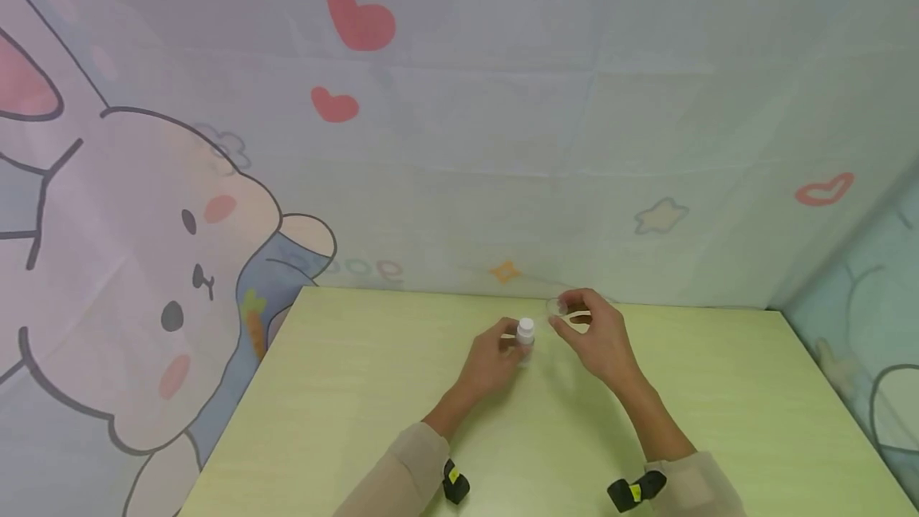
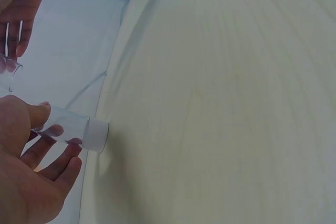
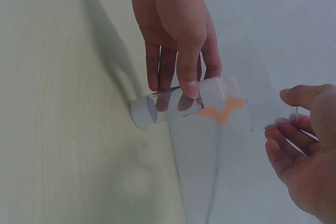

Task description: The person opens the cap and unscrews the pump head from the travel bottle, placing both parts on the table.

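My left hand (image 1: 491,359) grips a small clear bottle (image 3: 176,104) between thumb and fingers. The bottle has a white base (image 2: 95,135) and a white top with a narrower tip (image 3: 214,91). It stands roughly upright; whether its base touches the table I cannot tell. To the right and slightly higher, my right hand (image 1: 601,340) pinches a clear, hollow cap (image 3: 270,114) between thumb and fingertips. The cap is apart from the bottle's top, with a small gap between them. Part of the bottle's body is hidden behind the left fingers.
Both hands work over the far part of a pale yellow-green table (image 1: 359,389). Behind the table's back edge hangs a printed cloth (image 1: 474,206) with a rabbit and hearts. Black wrist devices (image 1: 455,483) sit by both sleeves.
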A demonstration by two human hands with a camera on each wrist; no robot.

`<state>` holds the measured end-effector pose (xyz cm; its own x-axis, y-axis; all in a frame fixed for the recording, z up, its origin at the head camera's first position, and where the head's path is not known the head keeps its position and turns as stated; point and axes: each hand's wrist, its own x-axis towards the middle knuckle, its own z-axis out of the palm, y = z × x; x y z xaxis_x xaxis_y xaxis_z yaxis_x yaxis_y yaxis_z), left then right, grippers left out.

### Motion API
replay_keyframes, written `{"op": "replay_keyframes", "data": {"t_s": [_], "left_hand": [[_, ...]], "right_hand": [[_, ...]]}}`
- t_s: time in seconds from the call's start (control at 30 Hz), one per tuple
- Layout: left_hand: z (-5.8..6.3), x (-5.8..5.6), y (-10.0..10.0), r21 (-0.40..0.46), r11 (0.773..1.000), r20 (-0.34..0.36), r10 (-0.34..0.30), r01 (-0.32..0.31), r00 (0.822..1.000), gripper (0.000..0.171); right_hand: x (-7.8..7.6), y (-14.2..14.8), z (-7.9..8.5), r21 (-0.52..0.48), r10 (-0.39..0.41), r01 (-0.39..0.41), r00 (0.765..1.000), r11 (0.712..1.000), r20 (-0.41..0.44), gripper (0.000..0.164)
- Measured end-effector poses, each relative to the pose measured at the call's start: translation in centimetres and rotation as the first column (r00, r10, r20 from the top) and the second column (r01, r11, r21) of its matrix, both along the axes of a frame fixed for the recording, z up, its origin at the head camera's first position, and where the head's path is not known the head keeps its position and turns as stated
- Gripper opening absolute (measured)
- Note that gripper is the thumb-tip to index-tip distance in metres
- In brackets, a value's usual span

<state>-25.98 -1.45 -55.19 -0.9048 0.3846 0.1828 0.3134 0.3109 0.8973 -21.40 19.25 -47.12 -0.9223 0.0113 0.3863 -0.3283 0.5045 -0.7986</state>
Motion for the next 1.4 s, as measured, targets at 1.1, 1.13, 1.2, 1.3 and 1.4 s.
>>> {"op": "replay_keyframes", "data": {"t_s": [1.1,1.13,1.2,1.3,1.4], "left_hand": [[-0.3,-0.6,-0.5,-0.012,1.0,0.014,-0.001,0.001,1.0,0.03],[-0.3,-0.6,-0.5,-0.011,1.0,0.021,0.001,-0.001,1.0,0.031],[-0.3,-0.5,-0.5,-0.005,1.0,0.026,0.003,-0.003,1.0,0.031],[-0.3,-0.5,-0.5,0.002,1.0,0.032,-0.003,0.003,0.999,0.032],[-0.2,-0.5,-0.5,0.014,1.0,0.026,-0.011,0.011,1.0,0.032]], "right_hand": [[0.0,-0.3,-2.7,-0.044,0.01,-0.008,0.999,0.999,0.039,0.032],[-0.1,-0.3,-2.8,-0.043,0.01,-0.009,0.999,0.999,0.037,0.032],[-0.2,-0.3,-2.9,-0.04,0.009,-0.008,0.999,0.999,0.03,0.031],[-0.3,-0.4,-3.2,-0.03,0.005,-0.004,1.0,1.0,0.029,0.031],[-0.3,-0.4,-3.5,-0.021,0.004,-0.003,0.999,1.0,0.039,0.032]]}}
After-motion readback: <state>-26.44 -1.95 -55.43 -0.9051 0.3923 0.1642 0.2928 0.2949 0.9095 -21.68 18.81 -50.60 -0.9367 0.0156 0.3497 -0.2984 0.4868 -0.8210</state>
